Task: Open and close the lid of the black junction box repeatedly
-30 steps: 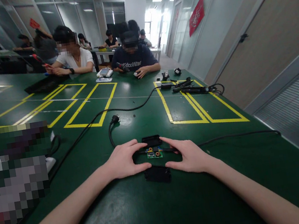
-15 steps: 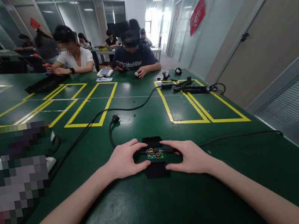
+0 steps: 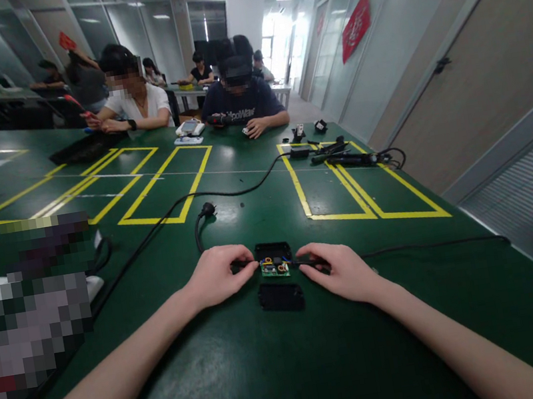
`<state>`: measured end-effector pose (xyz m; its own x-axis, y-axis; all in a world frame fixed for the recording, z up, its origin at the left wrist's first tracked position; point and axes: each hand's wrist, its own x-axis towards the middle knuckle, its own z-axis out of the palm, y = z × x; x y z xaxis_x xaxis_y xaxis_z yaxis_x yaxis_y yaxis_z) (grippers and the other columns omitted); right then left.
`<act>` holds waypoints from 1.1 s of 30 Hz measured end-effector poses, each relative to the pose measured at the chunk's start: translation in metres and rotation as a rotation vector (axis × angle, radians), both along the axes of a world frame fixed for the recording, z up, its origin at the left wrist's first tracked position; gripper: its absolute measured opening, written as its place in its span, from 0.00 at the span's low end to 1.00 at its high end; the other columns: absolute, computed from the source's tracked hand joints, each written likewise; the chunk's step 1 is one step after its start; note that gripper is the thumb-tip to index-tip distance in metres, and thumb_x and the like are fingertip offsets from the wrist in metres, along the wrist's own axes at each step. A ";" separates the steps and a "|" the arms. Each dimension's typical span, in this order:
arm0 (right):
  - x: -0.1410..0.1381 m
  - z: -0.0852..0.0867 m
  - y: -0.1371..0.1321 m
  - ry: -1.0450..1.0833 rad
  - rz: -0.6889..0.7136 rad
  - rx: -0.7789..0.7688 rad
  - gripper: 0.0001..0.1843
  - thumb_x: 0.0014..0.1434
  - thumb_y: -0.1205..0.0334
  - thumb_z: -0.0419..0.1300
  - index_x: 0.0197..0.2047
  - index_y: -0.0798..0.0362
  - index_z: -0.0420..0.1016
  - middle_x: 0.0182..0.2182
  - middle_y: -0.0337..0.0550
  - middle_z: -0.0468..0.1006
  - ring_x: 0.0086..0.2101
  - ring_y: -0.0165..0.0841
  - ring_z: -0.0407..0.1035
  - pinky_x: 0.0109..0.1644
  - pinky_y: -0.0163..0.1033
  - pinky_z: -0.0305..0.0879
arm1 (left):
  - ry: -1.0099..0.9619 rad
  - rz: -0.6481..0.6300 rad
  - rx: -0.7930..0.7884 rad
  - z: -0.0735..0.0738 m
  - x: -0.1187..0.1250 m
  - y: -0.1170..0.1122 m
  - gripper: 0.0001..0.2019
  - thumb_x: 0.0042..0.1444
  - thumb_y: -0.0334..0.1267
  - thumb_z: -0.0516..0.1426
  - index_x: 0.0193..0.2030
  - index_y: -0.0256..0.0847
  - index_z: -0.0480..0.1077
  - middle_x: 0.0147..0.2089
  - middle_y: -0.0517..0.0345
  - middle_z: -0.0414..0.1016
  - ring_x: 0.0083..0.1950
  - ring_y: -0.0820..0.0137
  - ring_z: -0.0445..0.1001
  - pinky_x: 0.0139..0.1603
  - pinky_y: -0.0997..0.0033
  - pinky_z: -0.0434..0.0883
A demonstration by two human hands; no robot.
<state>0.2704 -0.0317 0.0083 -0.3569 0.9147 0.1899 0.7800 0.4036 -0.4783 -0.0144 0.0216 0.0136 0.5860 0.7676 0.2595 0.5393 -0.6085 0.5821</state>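
Observation:
A small green circuit board point(image 3: 274, 267) with copper coils lies between my hands, a black cable running out from each side. Behind it is a black plastic case half point(image 3: 272, 248), its hollow side up. The other case half point(image 3: 280, 296) rests flat on the table nearer to me. My left hand point(image 3: 220, 275) is closed around the left cable just beside the board, thumb and fingertips together. On the other side, my right hand point(image 3: 338, 269) has its fingers and thumb around the right cable point(image 3: 315, 262), close to the board.
The left cable ends in a black plug point(image 3: 207, 209) behind my left hand. A long cord point(image 3: 240, 192) crosses the green table point(image 3: 215, 383). Yellow tape point(image 3: 342, 216) marks rectangles, with black tools and cables point(image 3: 355, 157) at right. Two people sit opposite; a blurred-out object point(image 3: 29, 331) is at left.
Both hands have drawn outward from the two case halves to the cables beside the board. The case halves and board are more exposed now. The view has shifted slightly.

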 end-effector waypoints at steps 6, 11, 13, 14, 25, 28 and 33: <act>0.015 0.006 0.003 -0.016 0.100 0.009 0.25 0.71 0.48 0.55 0.25 0.52 0.72 0.20 0.37 0.68 0.22 0.29 0.63 0.29 0.36 0.55 | -0.101 -0.128 -0.094 0.008 -0.002 -0.003 0.10 0.62 0.41 0.57 0.33 0.38 0.73 0.26 0.63 0.71 0.26 0.75 0.67 0.29 0.77 0.62; 0.012 0.011 -0.003 0.039 0.192 -0.002 0.30 0.72 0.45 0.53 0.22 0.52 0.68 0.18 0.35 0.63 0.21 0.27 0.58 0.29 0.36 0.51 | -0.115 -0.250 -0.212 0.012 -0.004 -0.007 0.09 0.61 0.39 0.57 0.31 0.37 0.71 0.24 0.66 0.65 0.24 0.78 0.62 0.27 0.79 0.59; 0.010 0.011 -0.005 0.043 0.213 -0.007 0.30 0.72 0.45 0.53 0.21 0.52 0.66 0.18 0.35 0.63 0.20 0.27 0.57 0.28 0.36 0.50 | -0.105 -0.276 -0.224 0.013 -0.005 -0.007 0.09 0.60 0.38 0.58 0.30 0.37 0.70 0.23 0.67 0.63 0.23 0.78 0.60 0.27 0.79 0.58; 0.009 0.011 -0.005 0.040 0.221 -0.007 0.31 0.72 0.44 0.53 0.21 0.52 0.66 0.18 0.35 0.62 0.20 0.27 0.56 0.28 0.36 0.50 | -0.099 -0.286 -0.223 0.013 -0.005 -0.008 0.09 0.60 0.38 0.58 0.30 0.37 0.70 0.22 0.67 0.62 0.23 0.78 0.59 0.26 0.79 0.57; 0.011 0.003 -0.002 0.025 0.187 0.000 0.19 0.72 0.51 0.56 0.42 0.52 0.84 0.28 0.43 0.82 0.23 0.30 0.68 0.29 0.36 0.60 | 0.027 -0.157 -0.086 -0.003 0.001 -0.008 0.07 0.61 0.37 0.58 0.33 0.40 0.74 0.25 0.65 0.69 0.25 0.75 0.65 0.29 0.76 0.59; 0.011 -0.002 0.001 0.058 0.175 -0.001 0.15 0.71 0.56 0.56 0.46 0.51 0.84 0.36 0.45 0.86 0.27 0.31 0.73 0.32 0.36 0.66 | 0.039 -0.098 -0.047 -0.006 0.003 -0.008 0.07 0.63 0.39 0.57 0.37 0.41 0.75 0.28 0.63 0.73 0.28 0.73 0.69 0.31 0.75 0.62; 0.011 -0.006 0.002 0.088 0.171 0.013 0.14 0.70 0.59 0.56 0.50 0.51 0.82 0.43 0.46 0.86 0.34 0.34 0.79 0.38 0.37 0.72 | 0.040 -0.098 -0.011 -0.007 0.002 -0.008 0.09 0.65 0.39 0.59 0.49 0.43 0.77 0.32 0.63 0.77 0.30 0.72 0.73 0.32 0.74 0.65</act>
